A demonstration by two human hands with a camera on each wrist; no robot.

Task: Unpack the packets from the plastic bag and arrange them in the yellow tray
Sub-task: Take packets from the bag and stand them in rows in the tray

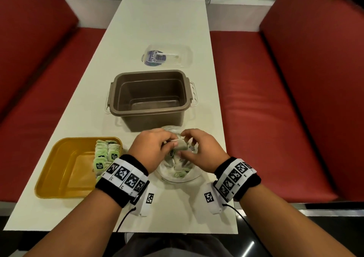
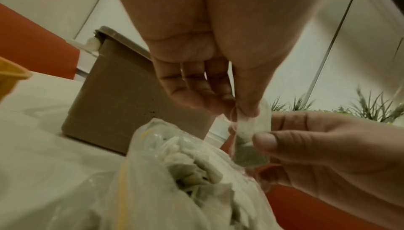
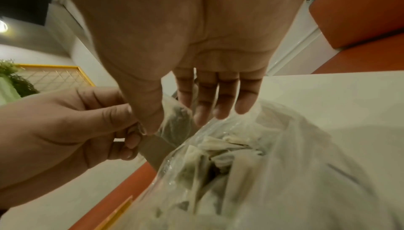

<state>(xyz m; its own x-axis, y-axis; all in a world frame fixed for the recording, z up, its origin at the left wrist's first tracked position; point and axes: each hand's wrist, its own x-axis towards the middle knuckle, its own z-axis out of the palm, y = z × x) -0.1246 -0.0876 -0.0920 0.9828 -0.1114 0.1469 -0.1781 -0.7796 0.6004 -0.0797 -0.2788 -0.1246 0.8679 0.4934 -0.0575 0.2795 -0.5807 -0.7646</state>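
A clear plastic bag [image 1: 178,173] full of pale tea packets lies on the white table near me. Both hands meet just above its open mouth. My left hand [image 1: 157,146] pinches the top of one tea packet [image 2: 251,130] between thumb and fingers. My right hand [image 1: 194,148] pinches the same packet [image 3: 177,121] lower down with thumb and forefinger, its other fingers stretched out. The yellow tray [image 1: 65,170] sits to the left, with rows of green-labelled packets [image 1: 106,156] lined along its right side.
A brown plastic tub [image 1: 149,97] with white latches stands just behind the bag. Further back lies a clear lid [image 1: 167,56] over a blue label. Red bench seats [image 1: 275,109] flank the table on both sides.
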